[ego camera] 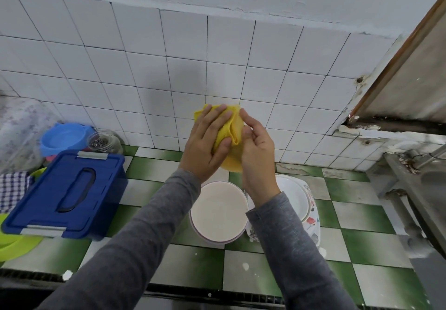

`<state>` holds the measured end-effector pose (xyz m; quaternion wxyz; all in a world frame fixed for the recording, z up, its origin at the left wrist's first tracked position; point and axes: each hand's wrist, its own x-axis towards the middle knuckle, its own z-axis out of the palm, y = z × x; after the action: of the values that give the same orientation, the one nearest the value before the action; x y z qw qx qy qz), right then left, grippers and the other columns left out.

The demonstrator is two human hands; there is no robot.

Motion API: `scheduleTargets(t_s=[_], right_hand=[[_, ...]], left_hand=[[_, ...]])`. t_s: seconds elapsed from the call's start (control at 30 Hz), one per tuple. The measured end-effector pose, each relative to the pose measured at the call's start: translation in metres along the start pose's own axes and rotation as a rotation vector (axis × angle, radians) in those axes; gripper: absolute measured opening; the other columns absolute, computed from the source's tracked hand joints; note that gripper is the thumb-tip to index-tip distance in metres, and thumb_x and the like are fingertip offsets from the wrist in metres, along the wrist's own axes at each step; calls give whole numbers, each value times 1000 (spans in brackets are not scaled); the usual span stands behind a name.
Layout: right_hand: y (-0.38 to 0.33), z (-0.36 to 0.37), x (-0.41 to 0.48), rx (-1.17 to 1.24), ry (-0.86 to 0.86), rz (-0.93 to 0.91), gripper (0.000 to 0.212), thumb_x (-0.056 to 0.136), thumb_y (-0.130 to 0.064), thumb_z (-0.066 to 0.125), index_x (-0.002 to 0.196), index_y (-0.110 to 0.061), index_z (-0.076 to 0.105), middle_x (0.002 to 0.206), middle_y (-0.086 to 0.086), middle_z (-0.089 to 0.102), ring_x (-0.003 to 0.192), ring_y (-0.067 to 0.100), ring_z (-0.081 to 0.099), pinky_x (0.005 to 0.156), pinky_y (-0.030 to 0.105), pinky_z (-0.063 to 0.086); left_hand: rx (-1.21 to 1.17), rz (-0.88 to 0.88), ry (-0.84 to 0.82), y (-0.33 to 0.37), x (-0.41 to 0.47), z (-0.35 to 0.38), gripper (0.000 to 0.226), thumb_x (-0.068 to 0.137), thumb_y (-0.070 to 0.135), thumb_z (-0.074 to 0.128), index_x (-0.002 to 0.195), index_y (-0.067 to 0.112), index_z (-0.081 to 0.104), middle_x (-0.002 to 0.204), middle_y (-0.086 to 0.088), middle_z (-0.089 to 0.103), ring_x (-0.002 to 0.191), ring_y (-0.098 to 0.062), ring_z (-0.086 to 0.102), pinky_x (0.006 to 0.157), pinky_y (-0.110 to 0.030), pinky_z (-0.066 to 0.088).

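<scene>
From my end of the feed, the white tiled wall (217, 56) fills the upper half of the view, and below it runs a counter (362, 215) of green and white checked tiles. At the left of the counter sits a dark blue storage box (72, 189) with its lid clipped on. A lime green basin (14, 244) pokes out beside it. Two grey sleeves (135, 249) reach up from the bottom edge. Under the wrists stands a pale pink plate (218, 209), and just to its right is a stack of white plates (292, 194) on a patterned one. Behind the box I can see a light blue bowl (64, 138) and a glass jar (103, 142) with dark bits inside. The left hand (207, 140) grips the yellow cloth (233, 157), with its fingers laid over the top and its thumb pressed into the front. The right hand (258, 150) pinches a fold of it between thumb and forefinger. The cloth is bunched between both hands, held up in the air above the pink plate and in front of the wall. I cannot tell whether it is wrapped around anything.
</scene>
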<state>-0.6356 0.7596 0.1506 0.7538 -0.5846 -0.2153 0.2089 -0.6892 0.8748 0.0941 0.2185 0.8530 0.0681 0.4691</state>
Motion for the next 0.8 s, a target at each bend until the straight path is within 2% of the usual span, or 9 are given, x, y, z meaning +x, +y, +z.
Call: scheduleTargets(t_s=[0.07,0.13,0.2,0.27,0.37,0.5,0.63,0.7,0.8], right_hand=[[0,-4,0,-101,-62,-18,34,107,-10,40,118,-30,65,121,-9,63,111,7,58,92,22,51],[0,-9,0,-142,-113,-18,34,106,-8,41,114,-28,67,116,-14,64,104,0,58,80,11,51],[0,-16,2,-135,-109,16,34,106,-8,41,109,-27,69,122,-6,65,103,2,58,70,7,49],[-1,-24,5,-41,-76,69,34,106,-8,43,105,-25,72,124,-1,67,104,9,61,70,10,51],[-6,-37,11,213,-43,151,30,105,-8,43,108,-18,71,116,-3,71,102,8,67,81,22,57],[-5,-47,19,452,29,216,29,105,-8,41,111,-15,69,118,1,71,108,14,65,101,34,52],[3,-52,19,676,90,307,26,105,-9,43,113,-16,66,104,-2,76,94,13,71,96,39,54],[7,-53,19,661,135,308,26,105,-9,42,111,-18,66,104,-2,76,99,16,69,97,42,54],[11,-51,17,499,249,226,29,107,-12,39,116,-19,66,122,1,68,118,22,61,98,41,54]], left_hand=[[-109,-117,-10,0,0,-4,47,101,33,41,140,8,49,146,-11,47,137,-27,43,114,-44,37],[-256,-258,-4,-3,-3,-7,44,99,35,40,139,16,49,140,-5,52,129,-17,50,108,-38,43],[-348,-360,-11,-7,-8,-10,44,98,41,39,135,22,51,132,2,57,120,-13,54,101,-36,48],[-402,-441,-40,-9,-10,-12,43,96,48,38,132,30,53,128,14,59,116,-9,56,97,-34,49],[-530,-557,-60,-10,-9,-16,46,93,54,38,131,35,54,125,28,60,117,-6,56,98,-29,48],[-634,-619,-25,-4,-11,-14,49,92,56,37,135,37,50,134,17,58,124,-8,55,101,-28,48],[-652,-639,-1,8,-6,-9,46,99,45,34,142,32,41,140,18,49,123,8,50,100,-15,44],[-643,-632,3,12,-5,-7,45,99,38,34,143,32,39,143,14,47,123,11,48,97,-11,43],[-640,-614,-6,19,-7,-3,45,100,35,37,144,32,38,146,7,46,121,13,48,93,-8,42]])
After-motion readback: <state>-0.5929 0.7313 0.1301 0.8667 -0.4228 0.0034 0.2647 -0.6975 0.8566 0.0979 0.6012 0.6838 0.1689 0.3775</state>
